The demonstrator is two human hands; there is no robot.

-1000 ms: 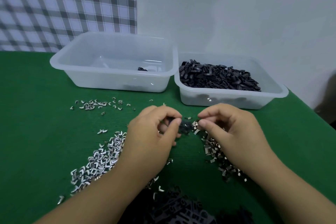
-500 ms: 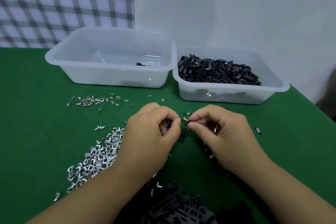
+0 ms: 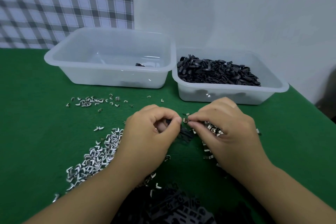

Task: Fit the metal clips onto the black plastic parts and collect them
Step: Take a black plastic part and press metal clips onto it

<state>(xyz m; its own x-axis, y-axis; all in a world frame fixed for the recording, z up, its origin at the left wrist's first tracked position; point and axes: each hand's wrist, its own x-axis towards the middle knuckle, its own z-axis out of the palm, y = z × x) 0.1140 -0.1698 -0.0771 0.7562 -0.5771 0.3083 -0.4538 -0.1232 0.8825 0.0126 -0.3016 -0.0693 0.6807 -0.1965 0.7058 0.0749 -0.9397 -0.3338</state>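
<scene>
My left hand (image 3: 151,132) grips a black plastic part (image 3: 168,121) (mostly hidden by the fingers) over the green table (image 3: 36,114). Just right of it, I record my right hand (image 3: 225,125) pinching a metal clip (image 3: 185,120) beside the part.

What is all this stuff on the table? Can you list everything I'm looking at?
left tub: one, clear white, back left; holds one small dark piece
right tub: one, clear white, back right
black parts heap: many, black, in the right tub
clip pile: many, silver, on the cloth at left
loose clips: a scatter, silver, in front of the left tub
black parts pile: many, black, near edge
green cloth: one, green, covers the table
checked fabric: one, grey and white, back left
left hand: one, pinches a black part
right hand: one, pinches a metal clip
</scene>
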